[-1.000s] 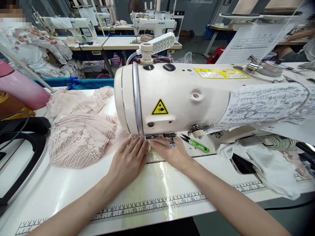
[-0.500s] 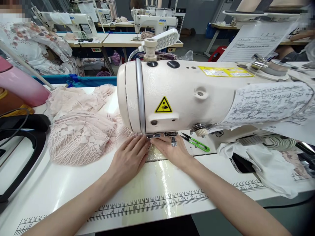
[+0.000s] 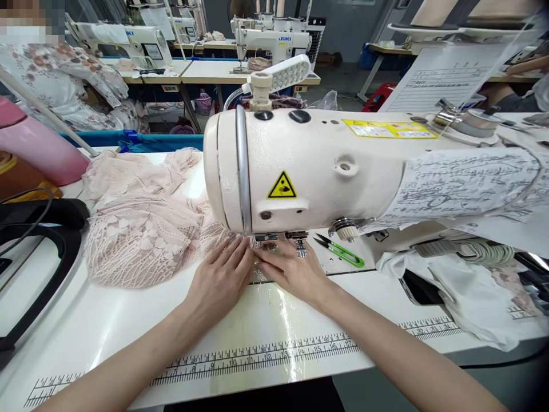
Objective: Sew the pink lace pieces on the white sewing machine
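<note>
A white sewing machine (image 3: 309, 166) stands over the work area. Pale pink lace fabric (image 3: 141, 240) lies heaped on its left and runs under the machine head. My left hand (image 3: 221, 269) lies flat with fingers stretched on the edge of this lace, left of the presser foot. My right hand (image 3: 294, 269) reaches under the head, its fingers extended flat beside the needle area; some fingertips are hidden behind the metal parts. The fingertips of both hands come close together there. Green-handled thread snips (image 3: 341, 252) lie right of my right hand.
A printed ruler (image 3: 257, 357) runs along the table's front edge. On the right lie a white cloth (image 3: 463, 297) and a dark phone (image 3: 422, 286). A pink bottle (image 3: 40, 143) and black curved frame (image 3: 47, 274) stand left. Beyond, a person in a floral top (image 3: 72, 80) sits near other machines.
Both hands have shifted slightly left, and a gap shows between my right thumb and fingers. The camera view has moved a little. The lace heap looks nearly unchanged.
</note>
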`<state>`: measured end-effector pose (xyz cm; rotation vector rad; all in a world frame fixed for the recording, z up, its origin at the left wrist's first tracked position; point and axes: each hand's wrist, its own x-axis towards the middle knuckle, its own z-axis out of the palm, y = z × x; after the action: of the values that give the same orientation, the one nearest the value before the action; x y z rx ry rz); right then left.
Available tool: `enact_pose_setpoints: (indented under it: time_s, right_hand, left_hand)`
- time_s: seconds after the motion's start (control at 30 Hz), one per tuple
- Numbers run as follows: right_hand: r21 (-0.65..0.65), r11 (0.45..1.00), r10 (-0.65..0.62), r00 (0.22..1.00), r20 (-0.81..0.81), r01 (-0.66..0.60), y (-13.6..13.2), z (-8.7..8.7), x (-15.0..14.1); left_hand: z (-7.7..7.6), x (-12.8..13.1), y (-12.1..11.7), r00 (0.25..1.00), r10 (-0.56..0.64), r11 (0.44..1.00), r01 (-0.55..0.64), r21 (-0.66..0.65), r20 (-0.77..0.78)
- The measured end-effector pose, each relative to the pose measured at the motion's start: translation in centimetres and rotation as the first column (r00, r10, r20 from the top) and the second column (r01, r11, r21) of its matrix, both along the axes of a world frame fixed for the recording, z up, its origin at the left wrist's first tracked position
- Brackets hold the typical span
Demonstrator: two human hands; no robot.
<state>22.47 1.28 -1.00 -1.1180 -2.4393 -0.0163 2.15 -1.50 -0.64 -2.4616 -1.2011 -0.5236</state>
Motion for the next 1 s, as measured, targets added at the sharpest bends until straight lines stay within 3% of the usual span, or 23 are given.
enact_pose_setpoints:
  time_s: [0.33, 1.0]
  right_hand:
    - [0.070, 0.997, -0.044, 0.997, 0.059, 0.040, 0.04, -0.15, -0.23]
    - [0.162, 0.984, -0.095, 0.991, 0.098, 0.079, -0.08, -0.14, -0.70]
  left_hand:
    - [0.19, 0.15, 0.13, 1.000, 0.016, 1.000, -0.016, 0.025, -0.013]
    - [0.28, 0.02, 0.27, 0.999, 0.025, 0.997, -0.022, -0.081, 0.039]
